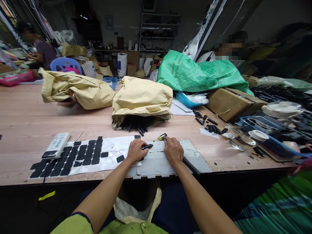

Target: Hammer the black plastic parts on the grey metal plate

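My left hand (136, 150) is closed on a small black pen-shaped piece (147, 147), which points right above a grey board (156, 164). In my right hand (173, 150) is a hammer (191, 165), gripped by its black handle. Its small head (162, 136), yellowish and metallic, sticks out beyond my fingers, to the upper right of the black piece and apart from it. Left of my hands lies a white sheet (109, 146) carrying rows of black rounded-square stickers (89, 152). A beige bag (142, 94) lies open toward me with similar black pieces (140, 130) at its mouth.
A white electronic device (56, 146) with a cable stands on the left. Another beige bag (78, 89), a green sack (195, 73) and a cardboard box (235, 103) line the back. Loose black pieces (212, 129) and a blue-edged tray (275, 138) are at right. Two people sit farther off.
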### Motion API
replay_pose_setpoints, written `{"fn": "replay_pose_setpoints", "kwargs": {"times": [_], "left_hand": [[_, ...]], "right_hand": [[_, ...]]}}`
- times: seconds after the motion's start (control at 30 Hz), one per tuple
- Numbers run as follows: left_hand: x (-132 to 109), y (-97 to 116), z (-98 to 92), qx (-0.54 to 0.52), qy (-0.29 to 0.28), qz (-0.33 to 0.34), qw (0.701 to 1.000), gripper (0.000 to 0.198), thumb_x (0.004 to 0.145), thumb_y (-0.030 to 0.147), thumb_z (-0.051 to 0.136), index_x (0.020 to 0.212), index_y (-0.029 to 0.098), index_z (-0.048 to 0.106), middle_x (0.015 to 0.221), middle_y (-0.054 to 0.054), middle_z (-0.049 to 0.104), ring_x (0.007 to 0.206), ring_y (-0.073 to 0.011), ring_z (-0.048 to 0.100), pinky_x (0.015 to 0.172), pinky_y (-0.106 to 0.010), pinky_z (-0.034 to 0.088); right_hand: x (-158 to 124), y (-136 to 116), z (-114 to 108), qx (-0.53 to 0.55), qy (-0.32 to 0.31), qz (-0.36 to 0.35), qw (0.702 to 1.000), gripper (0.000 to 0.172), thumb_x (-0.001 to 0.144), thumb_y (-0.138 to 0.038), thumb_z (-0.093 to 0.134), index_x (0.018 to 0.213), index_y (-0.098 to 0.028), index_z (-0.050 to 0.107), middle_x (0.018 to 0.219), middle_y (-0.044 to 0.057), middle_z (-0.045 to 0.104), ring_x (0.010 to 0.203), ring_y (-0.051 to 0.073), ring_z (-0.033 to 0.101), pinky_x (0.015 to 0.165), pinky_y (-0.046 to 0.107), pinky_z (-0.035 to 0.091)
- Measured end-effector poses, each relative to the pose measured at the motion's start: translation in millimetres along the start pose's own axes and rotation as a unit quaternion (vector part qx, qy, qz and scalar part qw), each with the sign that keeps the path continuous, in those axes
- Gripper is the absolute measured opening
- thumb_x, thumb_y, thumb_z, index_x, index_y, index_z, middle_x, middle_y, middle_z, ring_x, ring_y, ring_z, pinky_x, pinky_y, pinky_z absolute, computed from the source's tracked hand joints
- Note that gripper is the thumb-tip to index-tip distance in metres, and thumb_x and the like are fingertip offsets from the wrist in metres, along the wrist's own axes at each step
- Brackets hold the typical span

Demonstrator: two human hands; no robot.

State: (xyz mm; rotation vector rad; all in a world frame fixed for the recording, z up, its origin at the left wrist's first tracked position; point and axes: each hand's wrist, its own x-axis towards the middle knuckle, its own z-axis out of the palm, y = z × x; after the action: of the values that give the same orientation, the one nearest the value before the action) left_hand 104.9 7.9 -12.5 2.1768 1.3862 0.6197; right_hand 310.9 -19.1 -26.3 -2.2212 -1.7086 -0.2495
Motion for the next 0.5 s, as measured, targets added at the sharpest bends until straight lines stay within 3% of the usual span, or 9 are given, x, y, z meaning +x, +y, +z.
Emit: {"fn": "replay_pose_setpoints", "kwargs": {"times": [0.17,0.27,0.37,0.5], "left_hand": [[0.8,2.5,-9.3,-0.028,-0.031,0.005,0.999,0.020,0.089,0.036,0.054,0.093,0.022,0.068,0.092,-0.001,0.064,0.091,-0.0197,0.054,0.083,-0.034,0.038],[-13.8,13.3,-21.5,-0.077,-0.040,0.003,0.996,0.033,0.097,0.037,0.039,0.086,0.022,0.066,0.088,-0.002,0.063,0.089,-0.0191,0.053,0.083,-0.033,0.040],[-51.1,24.4,-28.3,-0.096,-0.039,0.053,0.993,0.034,0.096,0.036,0.038,0.081,0.022,0.065,0.092,-0.004,0.063,0.090,-0.0201,0.053,0.085,-0.035,0.042],[-117.8,23.7,-17.7,-0.044,-0.057,0.150,0.986,0.013,0.086,0.030,0.057,0.084,0.023,0.067,0.125,-0.006,0.057,0.116,-0.0266,0.048,0.100,-0.041,0.039]], "right_hand": [[-1.2,-3.3,1.3,-0.002,0.005,0.004,1.000,0.023,0.089,-0.021,0.053,0.110,-0.018,0.062,0.098,0.007,0.059,0.088,0.020,0.050,0.068,0.030,0.034],[0.9,-3.8,0.4,-0.003,0.001,0.009,1.000,0.022,0.088,-0.021,0.052,0.108,-0.018,0.061,0.098,0.007,0.058,0.088,0.020,0.050,0.068,0.030,0.034],[1.2,-3.5,1.2,-0.004,0.003,0.009,1.000,0.022,0.088,-0.021,0.052,0.108,-0.018,0.061,0.098,0.008,0.058,0.088,0.021,0.050,0.067,0.030,0.033],[0.6,-3.6,2.6,-0.010,0.004,0.010,1.000,0.021,0.089,-0.022,0.052,0.108,-0.018,0.062,0.098,0.008,0.058,0.087,0.021,0.050,0.067,0.030,0.033]]}}
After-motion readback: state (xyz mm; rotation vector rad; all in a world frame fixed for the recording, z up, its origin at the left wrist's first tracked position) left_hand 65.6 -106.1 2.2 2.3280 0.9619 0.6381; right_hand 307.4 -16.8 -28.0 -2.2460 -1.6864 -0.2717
